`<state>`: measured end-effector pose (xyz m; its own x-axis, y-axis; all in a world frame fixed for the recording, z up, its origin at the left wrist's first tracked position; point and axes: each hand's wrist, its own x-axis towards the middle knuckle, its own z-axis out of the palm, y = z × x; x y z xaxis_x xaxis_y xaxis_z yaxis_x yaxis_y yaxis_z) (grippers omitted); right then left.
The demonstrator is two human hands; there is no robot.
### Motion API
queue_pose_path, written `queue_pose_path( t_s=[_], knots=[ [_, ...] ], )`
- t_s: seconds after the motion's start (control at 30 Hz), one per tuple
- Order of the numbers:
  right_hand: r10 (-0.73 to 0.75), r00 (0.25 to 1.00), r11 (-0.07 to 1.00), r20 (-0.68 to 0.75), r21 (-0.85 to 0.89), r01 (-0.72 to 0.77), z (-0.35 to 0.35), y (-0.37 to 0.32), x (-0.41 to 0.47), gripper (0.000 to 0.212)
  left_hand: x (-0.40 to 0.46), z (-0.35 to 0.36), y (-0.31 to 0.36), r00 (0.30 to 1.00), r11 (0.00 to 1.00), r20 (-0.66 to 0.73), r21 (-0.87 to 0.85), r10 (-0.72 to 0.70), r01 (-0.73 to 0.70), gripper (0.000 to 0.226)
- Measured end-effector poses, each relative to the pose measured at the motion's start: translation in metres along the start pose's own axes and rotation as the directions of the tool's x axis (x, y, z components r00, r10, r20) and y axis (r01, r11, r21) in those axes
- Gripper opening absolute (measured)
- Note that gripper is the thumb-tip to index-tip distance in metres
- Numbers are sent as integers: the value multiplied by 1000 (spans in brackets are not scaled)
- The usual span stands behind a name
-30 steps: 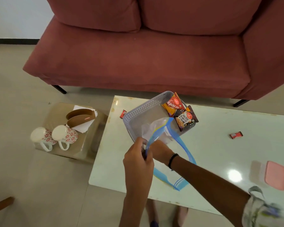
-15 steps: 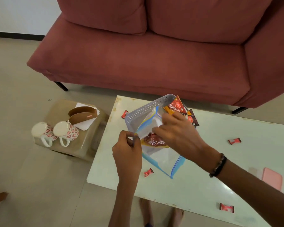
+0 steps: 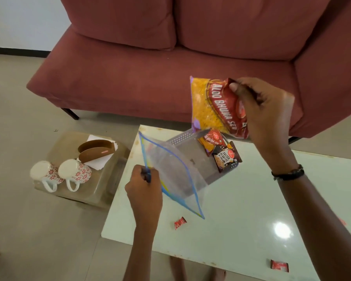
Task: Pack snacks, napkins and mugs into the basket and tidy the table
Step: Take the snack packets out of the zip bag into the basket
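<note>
My right hand [image 3: 265,110] grips a large red and yellow snack packet [image 3: 215,106], lifted above the grey perforated basket [image 3: 182,138]. My left hand [image 3: 144,189] pinches the edge of a clear zip bag [image 3: 174,175] with blue trim, held open in front of the basket. Inside the basket lie a small red snack packet [image 3: 210,142] and a dark peanuts packet [image 3: 226,157]. Two white mugs with red flowers [image 3: 61,173] lie on their sides on a low stool [image 3: 101,191] at the left, beside white napkins [image 3: 98,162] under a brown holder [image 3: 95,151].
The white glass-topped table [image 3: 251,199] carries small red candy wrappers [image 3: 179,223], one near the front right edge [image 3: 279,265]. A red sofa [image 3: 150,78] stands close behind the table. Tiled floor surrounds the stool.
My right hand has pulled the large snack packet out of the zip bag and raised it up to the right. The zip bag now hangs with nothing in it from my left hand.
</note>
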<state>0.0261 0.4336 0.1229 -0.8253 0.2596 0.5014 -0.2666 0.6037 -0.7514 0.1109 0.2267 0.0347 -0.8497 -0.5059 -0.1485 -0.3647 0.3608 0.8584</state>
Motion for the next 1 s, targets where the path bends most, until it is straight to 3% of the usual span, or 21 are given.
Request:
queue_pose_path(
  t_s=[0.07, 0.17, 0.27, 0.37, 0.6, 0.77, 0.9, 1.0],
  knots=[
    [39, 999, 998, 27, -54, -37, 6, 21, 9, 20, 7, -3, -3, 999, 1000, -29, -10, -16, 15, 16],
    [120, 974, 969, 194, -236, -72, 28, 66, 11, 19, 15, -1, -5, 999, 999, -27, -30, -24, 23, 17],
    [264, 875, 916, 406, -390, -95, 61, 117, -3, 19, 18, 8, -5, 1000, 999, 11, -36, -19, 19, 17],
    [389, 758, 866, 524, -489, -106, 92, 159, -20, 28, 20, 17, -7, 999, 997, 46, -70, -23, 27, 15],
    [471, 626, 845, 622, -521, -118, 150, 215, -27, 29, 38, 35, -8, 998, 997, 63, -79, -6, 11, 21],
    [478, 515, 842, 712, -538, -39, 178, 238, -11, 26, 48, 45, -13, 996, 994, 94, -108, -9, 19, 14],
    [537, 507, 788, 674, -615, -17, 181, 255, -19, 26, 53, 52, -14, 993, 992, 117, -124, -9, 23, 8],
    [567, 551, 749, 612, -661, -36, 178, 262, -26, 28, 55, 56, -12, 992, 992, 129, -122, -9, 25, 17]
  ],
)
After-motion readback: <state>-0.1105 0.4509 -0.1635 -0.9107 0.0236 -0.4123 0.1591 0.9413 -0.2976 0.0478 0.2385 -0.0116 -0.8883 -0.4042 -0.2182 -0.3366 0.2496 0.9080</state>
